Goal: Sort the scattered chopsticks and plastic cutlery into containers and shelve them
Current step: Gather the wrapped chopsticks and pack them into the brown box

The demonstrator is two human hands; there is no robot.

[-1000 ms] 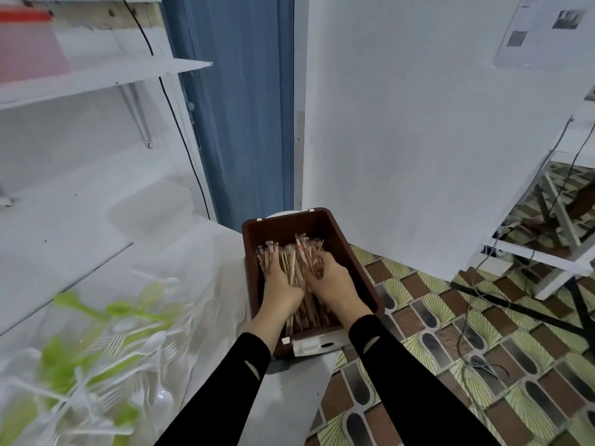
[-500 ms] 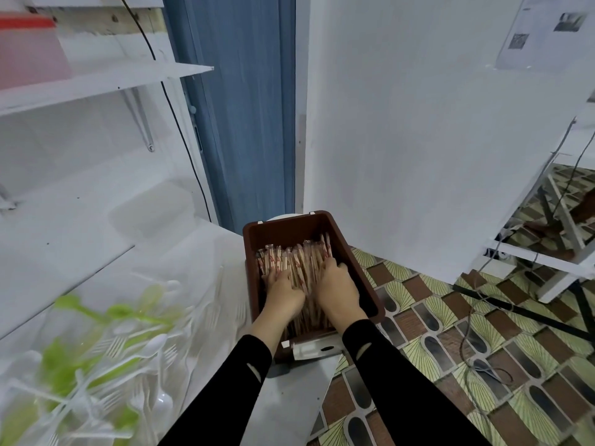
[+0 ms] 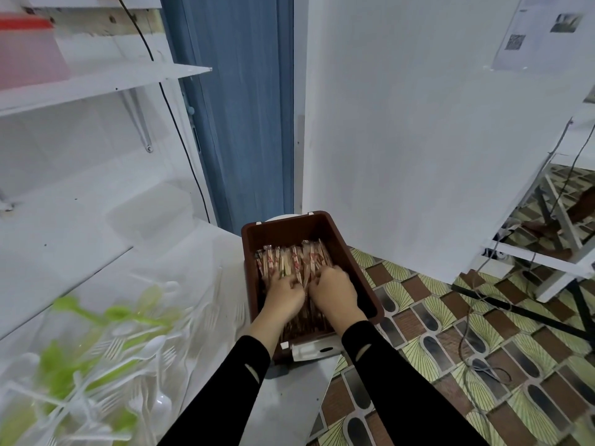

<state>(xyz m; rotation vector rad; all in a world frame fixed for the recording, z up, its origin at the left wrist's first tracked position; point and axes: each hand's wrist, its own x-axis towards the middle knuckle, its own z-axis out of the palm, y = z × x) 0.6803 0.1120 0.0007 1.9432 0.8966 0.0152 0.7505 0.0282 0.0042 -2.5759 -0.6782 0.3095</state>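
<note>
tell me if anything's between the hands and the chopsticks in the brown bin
Nothing visible stands between them. The left hand and right hand are both inside the open bin, with their fingers curled into the chopsticks, touching them directly.

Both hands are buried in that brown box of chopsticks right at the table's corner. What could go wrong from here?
1. The brown bin sits at the white table corner, its right side seemingly out over the tiled floor. Pressing down with the left hand and right hand could tip it.
2. Fingers curled into the wrapped chopsticks might flick some out.
3. The left sleeve could brush the plastic cutlery nearby.
</note>
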